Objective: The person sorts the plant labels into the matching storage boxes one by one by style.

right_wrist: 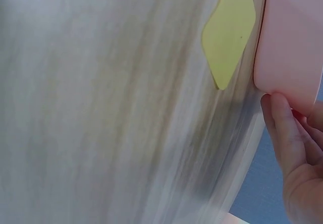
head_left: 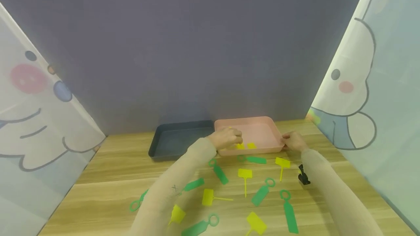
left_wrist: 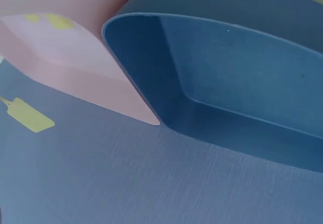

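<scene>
Over the front left of the pink tray (head_left: 264, 132), my left hand (head_left: 226, 138) has curled fingers. A sliver of yellow tag (head_left: 230, 127) shows at its upper edge. In the left wrist view that yellow tag (left_wrist: 30, 115) stands above the tray's back rim; the fingers themselves are out of that view. Two more yellow tags lie in the tray by the front wall, one of them the tag (head_left: 251, 145) right of the hand. At the tray's right front corner, my right hand (head_left: 294, 141) pinches the wall between thumb and fingers (right_wrist: 285, 128).
A dark blue tray (head_left: 182, 138) adjoins the pink one on the left. Several green tags (head_left: 290, 217) and yellow tags (head_left: 245, 173) are spread over the wooden table in front. A black clip-like object (head_left: 303, 176) lies by the right forearm. A grey wall (head_left: 203, 54) rises behind the trays.
</scene>
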Demonstrator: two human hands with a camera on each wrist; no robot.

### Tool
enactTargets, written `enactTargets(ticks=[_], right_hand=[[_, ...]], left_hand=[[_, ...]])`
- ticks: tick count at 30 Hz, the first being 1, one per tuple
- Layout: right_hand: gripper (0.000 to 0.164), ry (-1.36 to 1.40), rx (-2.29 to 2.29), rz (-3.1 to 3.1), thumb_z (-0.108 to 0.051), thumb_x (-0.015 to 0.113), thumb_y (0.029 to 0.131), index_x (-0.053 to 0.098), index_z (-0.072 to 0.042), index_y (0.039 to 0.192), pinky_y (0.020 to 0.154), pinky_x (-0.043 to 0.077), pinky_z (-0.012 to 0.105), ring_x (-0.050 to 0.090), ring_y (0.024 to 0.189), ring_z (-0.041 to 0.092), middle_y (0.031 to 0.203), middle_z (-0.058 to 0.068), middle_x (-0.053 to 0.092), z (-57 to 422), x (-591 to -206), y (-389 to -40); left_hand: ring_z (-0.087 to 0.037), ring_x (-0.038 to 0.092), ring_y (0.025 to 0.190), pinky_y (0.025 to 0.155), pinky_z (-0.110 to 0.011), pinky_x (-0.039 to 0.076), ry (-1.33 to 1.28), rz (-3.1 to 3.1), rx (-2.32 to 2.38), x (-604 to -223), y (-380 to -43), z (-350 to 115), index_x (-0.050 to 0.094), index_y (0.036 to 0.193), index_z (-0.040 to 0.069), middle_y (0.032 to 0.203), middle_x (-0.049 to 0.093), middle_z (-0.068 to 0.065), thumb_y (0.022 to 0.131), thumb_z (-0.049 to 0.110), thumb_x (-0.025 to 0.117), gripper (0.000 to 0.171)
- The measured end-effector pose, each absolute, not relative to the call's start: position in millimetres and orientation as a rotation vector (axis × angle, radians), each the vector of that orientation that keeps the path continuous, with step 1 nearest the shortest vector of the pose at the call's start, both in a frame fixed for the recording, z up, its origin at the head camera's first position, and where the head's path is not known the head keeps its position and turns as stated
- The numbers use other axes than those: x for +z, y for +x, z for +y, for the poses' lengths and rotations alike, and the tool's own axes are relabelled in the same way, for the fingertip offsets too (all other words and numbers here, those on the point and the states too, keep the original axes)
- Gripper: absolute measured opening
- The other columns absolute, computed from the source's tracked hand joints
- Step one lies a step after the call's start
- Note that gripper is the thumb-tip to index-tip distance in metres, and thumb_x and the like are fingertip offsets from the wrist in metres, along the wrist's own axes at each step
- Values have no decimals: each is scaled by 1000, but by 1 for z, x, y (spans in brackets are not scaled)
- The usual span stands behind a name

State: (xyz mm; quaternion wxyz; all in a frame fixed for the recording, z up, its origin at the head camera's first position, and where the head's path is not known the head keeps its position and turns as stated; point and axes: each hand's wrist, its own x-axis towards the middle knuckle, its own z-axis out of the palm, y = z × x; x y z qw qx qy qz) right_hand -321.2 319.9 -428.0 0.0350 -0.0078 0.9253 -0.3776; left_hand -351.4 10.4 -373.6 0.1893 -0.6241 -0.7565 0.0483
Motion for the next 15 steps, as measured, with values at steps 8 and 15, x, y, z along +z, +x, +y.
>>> enactTargets(ticks=[8,15], right_hand=[[37,-1,-1181,2833,-4,47,92,45,23,117,71,56,33,68,82,30,117,41,48,320,-431,-322],[35,-1,-1199,2835,-3,46,91,46,23,116,70,57,32,67,82,30,115,40,51,319,-431,-323]], left_hand=[[-5,61,85,78,-8,47,-1689,-2283,184,-385,-366,22,71,92,16,90,64,6,77,8,71,17],[-2,60,77,69,-4,45,-1633,-2375,286,-397,-373,23,71,91,17,86,63,7,76,16,72,15]])
